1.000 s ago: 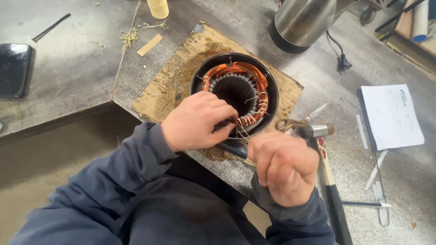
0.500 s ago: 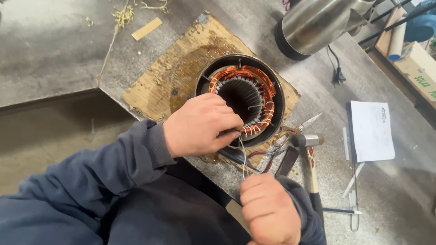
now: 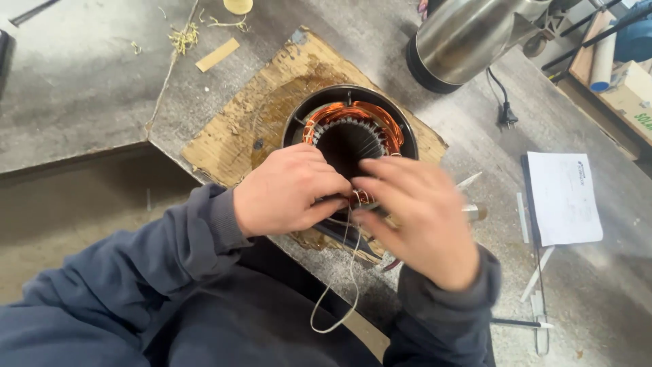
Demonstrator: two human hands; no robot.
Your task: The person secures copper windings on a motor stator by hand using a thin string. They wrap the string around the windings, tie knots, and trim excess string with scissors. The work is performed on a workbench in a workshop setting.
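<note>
At stator (image 3: 353, 129) rim: left hand (image 3: 288, 190) fingers pinch cord (image 3: 350, 272); right hand (image 3: 421, 217) fingers spread, blurred.

motor stator (image 3: 350, 129): round black shell, copper coils inside, open end up on my cardboard | cord (image 3: 343, 285): thin, pale, hanging looped from its near rim toward me
</note>
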